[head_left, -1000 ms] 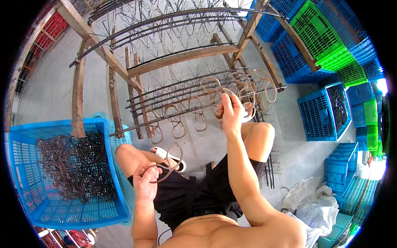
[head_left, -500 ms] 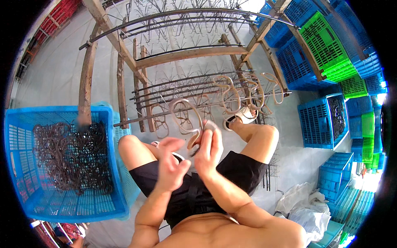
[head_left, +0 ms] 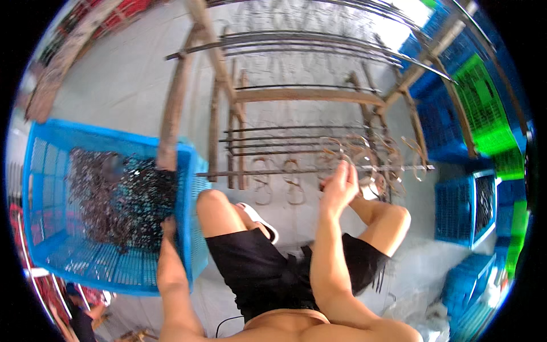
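Note:
My left hand [head_left: 168, 227] reaches into the large blue crate [head_left: 185, 228] at the left, against a heap of thin dark strips [head_left: 114, 199]. Its fingers are blurred and partly lost among them. My right hand [head_left: 341, 187] is raised at the front rod [head_left: 256, 172] of the wooden rack, fingertips pressed together. Whatever sits between those fingers is too blurred to name. Just beyond it, several beige looped strips [head_left: 366, 157] hang close together. Further left, two pale looped strips [head_left: 294, 181] hang below the same rod.
The rack's wooden post [head_left: 171, 125] stands by the crate's far right corner. Blue and green crates [head_left: 484, 108] are stacked at the right. A smaller blue crate [head_left: 456, 211] there holds dark strips. Another person [head_left: 82, 313] is at the lower left.
My hands were together over my lap with a beige looped strip. Now they are apart: the left has gone into the crate, the right forward to the rod. The view has shifted left.

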Demonstrator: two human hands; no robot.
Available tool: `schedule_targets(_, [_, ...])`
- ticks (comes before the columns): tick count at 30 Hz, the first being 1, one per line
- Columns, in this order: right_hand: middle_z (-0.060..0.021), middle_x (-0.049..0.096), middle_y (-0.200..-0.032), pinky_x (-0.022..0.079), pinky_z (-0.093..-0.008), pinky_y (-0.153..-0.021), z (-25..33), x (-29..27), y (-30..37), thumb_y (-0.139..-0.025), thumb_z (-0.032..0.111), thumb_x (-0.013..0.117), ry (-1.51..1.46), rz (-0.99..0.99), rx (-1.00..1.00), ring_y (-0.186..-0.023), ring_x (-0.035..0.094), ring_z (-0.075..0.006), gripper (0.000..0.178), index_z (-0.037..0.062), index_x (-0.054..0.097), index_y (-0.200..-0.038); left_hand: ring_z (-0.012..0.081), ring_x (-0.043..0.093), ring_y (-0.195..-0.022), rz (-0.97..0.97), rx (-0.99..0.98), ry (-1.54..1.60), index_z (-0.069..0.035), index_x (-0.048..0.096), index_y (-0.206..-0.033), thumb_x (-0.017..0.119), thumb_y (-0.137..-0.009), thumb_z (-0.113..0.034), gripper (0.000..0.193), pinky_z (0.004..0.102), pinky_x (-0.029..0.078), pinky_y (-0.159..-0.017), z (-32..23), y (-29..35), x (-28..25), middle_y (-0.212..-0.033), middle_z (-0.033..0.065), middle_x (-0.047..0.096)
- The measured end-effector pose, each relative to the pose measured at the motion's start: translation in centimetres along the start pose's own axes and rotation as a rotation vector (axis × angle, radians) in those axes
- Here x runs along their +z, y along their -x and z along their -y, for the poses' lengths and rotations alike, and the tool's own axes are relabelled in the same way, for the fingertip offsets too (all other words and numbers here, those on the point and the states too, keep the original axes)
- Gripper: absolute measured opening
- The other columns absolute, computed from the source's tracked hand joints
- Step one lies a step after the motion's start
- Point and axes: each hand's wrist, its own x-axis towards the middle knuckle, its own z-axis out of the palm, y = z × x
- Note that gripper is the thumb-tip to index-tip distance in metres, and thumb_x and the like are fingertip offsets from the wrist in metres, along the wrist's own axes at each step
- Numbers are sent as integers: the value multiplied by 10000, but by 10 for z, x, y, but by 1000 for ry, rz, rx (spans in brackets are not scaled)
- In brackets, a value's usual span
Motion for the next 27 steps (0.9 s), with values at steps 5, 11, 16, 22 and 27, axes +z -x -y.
schedule_targets(5, [15,428,-575,308,-230,-401,-23,-19,-27,-870,248,561,-1,-91,-38,-478,399,-88,184,84,560,-785,404,530,-927,-483,249,-340,-2,587,-972,626,-689,-157,325,467,435,-829,-46,46,9,-996,223,577])
schedule_targets(11, [24,400,-554,211,-231,-409,-13,-12,-11,-876,249,590,-104,26,79,-469,304,-58,236,37,612,-976,388,523,-1088,-212,-188,127,-48,485,-1166,580,-775,-148,414,486,441,-890,-36,95,-16,-1127,225,565])
schedule_targets(16, [30,404,-518,183,-224,-376,-12,-9,-9,-882,248,579,-23,72,23,-433,315,-52,268,34,610,-1039,343,577,-1015,-229,-57,-121,-28,497,-1150,536,-808,-226,397,487,426,-862,-84,133,-55,-1039,202,616])
schedule_targets(22, [7,505,-723,344,-249,-460,-27,-18,-18,-866,180,583,-275,247,23,-554,444,-93,167,34,600,-946,290,611,-854,-693,149,160,-66,568,-964,601,-711,-123,261,373,481,-772,-126,176,-96,-914,171,627])
schedule_targets(27, [56,400,-549,284,-215,-378,3,3,11,-915,167,536,33,10,-71,-446,358,-44,149,68,543,-803,173,560,-770,-795,362,736,-13,551,-1067,538,-888,-147,224,293,450,-732,-46,171,-86,-853,81,592])
